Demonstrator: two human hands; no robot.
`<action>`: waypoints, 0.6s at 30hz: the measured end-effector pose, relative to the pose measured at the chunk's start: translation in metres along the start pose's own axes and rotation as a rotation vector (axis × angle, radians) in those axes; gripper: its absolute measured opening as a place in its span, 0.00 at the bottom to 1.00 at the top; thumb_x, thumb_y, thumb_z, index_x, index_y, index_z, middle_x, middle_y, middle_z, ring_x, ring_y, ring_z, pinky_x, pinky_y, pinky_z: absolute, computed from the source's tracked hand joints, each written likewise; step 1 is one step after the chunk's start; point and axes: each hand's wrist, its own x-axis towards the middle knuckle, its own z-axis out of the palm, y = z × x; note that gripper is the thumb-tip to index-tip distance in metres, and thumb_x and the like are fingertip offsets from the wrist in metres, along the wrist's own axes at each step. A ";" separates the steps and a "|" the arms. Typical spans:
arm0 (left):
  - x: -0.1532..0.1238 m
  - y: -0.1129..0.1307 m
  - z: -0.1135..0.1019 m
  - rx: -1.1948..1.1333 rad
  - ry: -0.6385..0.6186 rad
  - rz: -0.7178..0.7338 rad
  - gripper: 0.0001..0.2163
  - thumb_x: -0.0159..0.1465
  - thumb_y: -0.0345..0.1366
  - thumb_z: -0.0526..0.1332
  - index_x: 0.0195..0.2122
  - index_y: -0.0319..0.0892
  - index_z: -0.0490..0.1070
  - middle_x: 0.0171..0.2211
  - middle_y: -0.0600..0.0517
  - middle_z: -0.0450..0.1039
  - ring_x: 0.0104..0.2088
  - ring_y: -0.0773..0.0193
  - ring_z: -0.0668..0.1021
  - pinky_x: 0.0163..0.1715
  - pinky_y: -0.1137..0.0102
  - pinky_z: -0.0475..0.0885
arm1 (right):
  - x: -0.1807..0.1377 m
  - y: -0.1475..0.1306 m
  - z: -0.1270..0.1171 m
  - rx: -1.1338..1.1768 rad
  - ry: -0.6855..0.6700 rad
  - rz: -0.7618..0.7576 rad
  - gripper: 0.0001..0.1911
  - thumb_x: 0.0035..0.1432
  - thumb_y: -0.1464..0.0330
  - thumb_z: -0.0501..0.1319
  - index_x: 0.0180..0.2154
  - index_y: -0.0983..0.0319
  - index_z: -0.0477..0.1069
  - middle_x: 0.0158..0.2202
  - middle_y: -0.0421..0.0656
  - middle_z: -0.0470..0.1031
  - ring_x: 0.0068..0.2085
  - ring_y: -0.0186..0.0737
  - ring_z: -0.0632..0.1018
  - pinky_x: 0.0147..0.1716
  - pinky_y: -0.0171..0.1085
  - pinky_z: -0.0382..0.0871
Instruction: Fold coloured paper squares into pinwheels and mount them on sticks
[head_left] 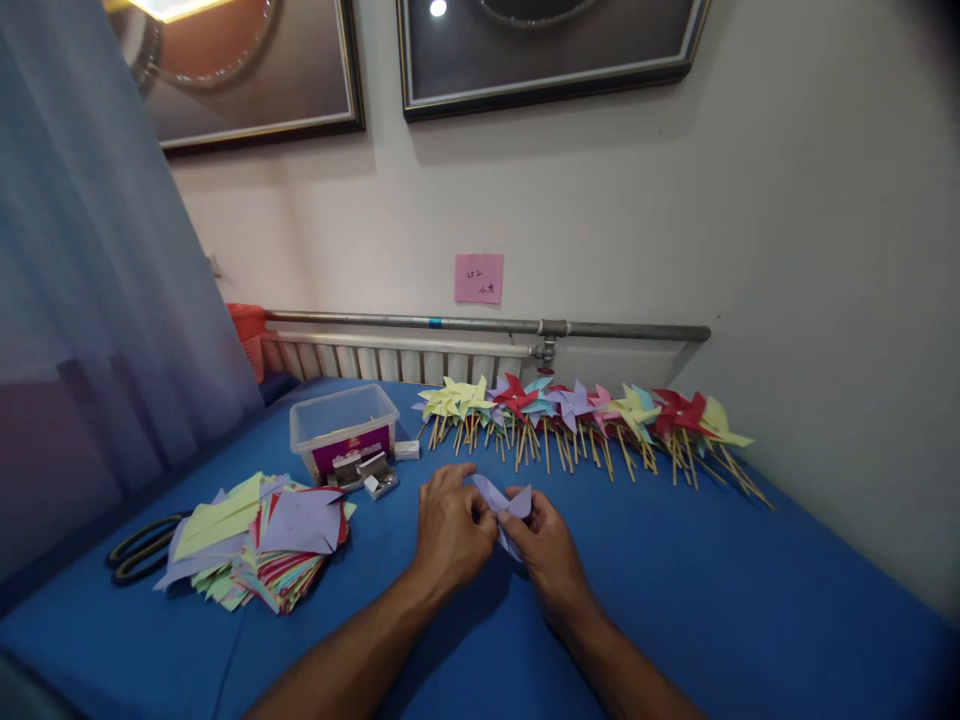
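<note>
Between my two hands is a purple paper pinwheel (pixel 519 502), its blades partly folded in toward the middle. My left hand (pixel 454 520) pinches it near the centre with thumb and forefinger. From the other side my right hand (pixel 546 545) grips it, thumb in front and fingers behind. Whether a pin sits at its centre is hidden by my fingers. Left of my hands lies a pile of cut paper squares (pixel 300 522) in purple, yellow, red and green. Black-handled scissors (pixel 142 548) stick out from under the pile.
A clear plastic tub (pixel 343 412) with a purple label stands behind the paper pile. Small open boxes (pixel 377 474) lie before it. Finished pinwheels on sticks (pixel 570 410) line the back of the blue table (pixel 712 620). A radiator (pixel 405 358) and a pipe (pixel 480 323) run along the wall.
</note>
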 end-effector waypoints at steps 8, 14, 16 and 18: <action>-0.001 0.000 0.001 -0.097 0.028 -0.021 0.06 0.55 0.27 0.67 0.25 0.42 0.72 0.60 0.46 0.73 0.61 0.50 0.71 0.59 0.53 0.63 | 0.004 0.002 -0.002 0.040 0.076 0.030 0.22 0.42 0.63 0.71 0.41 0.59 0.71 0.29 0.39 0.79 0.31 0.43 0.79 0.32 0.38 0.71; 0.012 -0.009 0.003 -0.526 -0.007 -0.351 0.05 0.56 0.35 0.66 0.32 0.41 0.74 0.33 0.50 0.76 0.32 0.62 0.76 0.35 0.69 0.69 | 0.007 -0.002 -0.008 0.068 0.091 0.031 0.22 0.42 0.62 0.71 0.41 0.58 0.71 0.30 0.39 0.79 0.30 0.43 0.78 0.31 0.38 0.71; 0.015 -0.012 0.006 -0.727 -0.182 -0.472 0.08 0.53 0.38 0.67 0.29 0.40 0.73 0.23 0.54 0.71 0.24 0.66 0.70 0.26 0.71 0.63 | 0.007 -0.001 -0.007 0.041 0.085 0.020 0.22 0.42 0.61 0.70 0.41 0.59 0.71 0.29 0.38 0.79 0.29 0.42 0.78 0.31 0.38 0.71; 0.014 -0.014 0.010 -0.854 -0.294 -0.517 0.10 0.49 0.39 0.69 0.26 0.40 0.70 0.20 0.56 0.68 0.20 0.69 0.66 0.22 0.72 0.58 | 0.006 0.001 -0.005 -0.005 0.075 -0.002 0.21 0.42 0.61 0.70 0.40 0.59 0.71 0.29 0.38 0.79 0.29 0.42 0.78 0.31 0.38 0.71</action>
